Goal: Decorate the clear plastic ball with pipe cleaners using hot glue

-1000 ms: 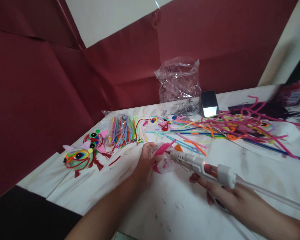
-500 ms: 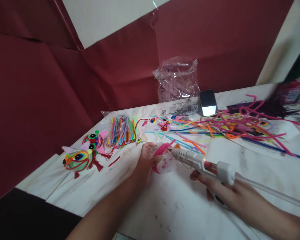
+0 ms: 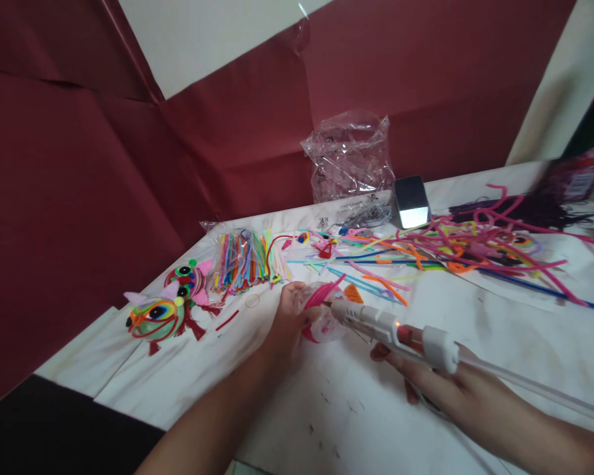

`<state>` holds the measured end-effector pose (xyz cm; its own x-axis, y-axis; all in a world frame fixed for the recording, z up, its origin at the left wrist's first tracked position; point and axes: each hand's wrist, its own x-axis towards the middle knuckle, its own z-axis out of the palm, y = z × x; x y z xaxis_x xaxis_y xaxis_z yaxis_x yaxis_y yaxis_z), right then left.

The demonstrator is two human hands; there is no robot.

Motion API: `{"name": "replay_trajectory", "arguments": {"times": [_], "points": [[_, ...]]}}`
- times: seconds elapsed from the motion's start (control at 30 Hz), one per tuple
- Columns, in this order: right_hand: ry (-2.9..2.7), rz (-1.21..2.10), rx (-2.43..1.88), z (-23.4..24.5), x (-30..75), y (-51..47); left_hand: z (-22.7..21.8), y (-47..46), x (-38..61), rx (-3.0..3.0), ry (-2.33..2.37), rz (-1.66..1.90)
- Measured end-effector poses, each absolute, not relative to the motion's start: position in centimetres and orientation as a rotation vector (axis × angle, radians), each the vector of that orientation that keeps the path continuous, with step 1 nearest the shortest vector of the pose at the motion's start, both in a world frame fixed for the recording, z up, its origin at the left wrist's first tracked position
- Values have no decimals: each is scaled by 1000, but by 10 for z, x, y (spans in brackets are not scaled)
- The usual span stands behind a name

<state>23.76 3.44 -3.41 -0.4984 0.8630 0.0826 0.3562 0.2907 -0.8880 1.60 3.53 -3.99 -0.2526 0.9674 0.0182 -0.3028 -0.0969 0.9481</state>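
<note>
My left hand (image 3: 288,321) is closed on a clear plastic ball (image 3: 324,323) with a pink pipe cleaner (image 3: 323,293) bent over it, resting on the white table (image 3: 356,402). My right hand (image 3: 455,396) grips a white glue gun (image 3: 391,328), its nozzle touching the ball from the right. A clear glue stick (image 3: 539,390) sticks out of the gun's back toward the right.
Two finished colourful ball creatures (image 3: 171,300) lie at the left. A bag of coloured sticks (image 3: 242,257) and scattered pipe cleaners (image 3: 450,247) cover the far side. A crumpled clear bag (image 3: 349,161) and a small silver box (image 3: 410,201) stand by the red wall.
The glue gun's nozzle has shifted slightly left and down against the ball. My left hand keeps the ball where it was.
</note>
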Motion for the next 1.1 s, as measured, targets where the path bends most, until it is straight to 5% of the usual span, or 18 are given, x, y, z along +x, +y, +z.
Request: {"name": "replay_trajectory", "arguments": {"times": [1.1], "points": [[-1981, 1095, -1131, -36, 238, 33, -42, 37, 15, 887, 1125, 1567]]}}
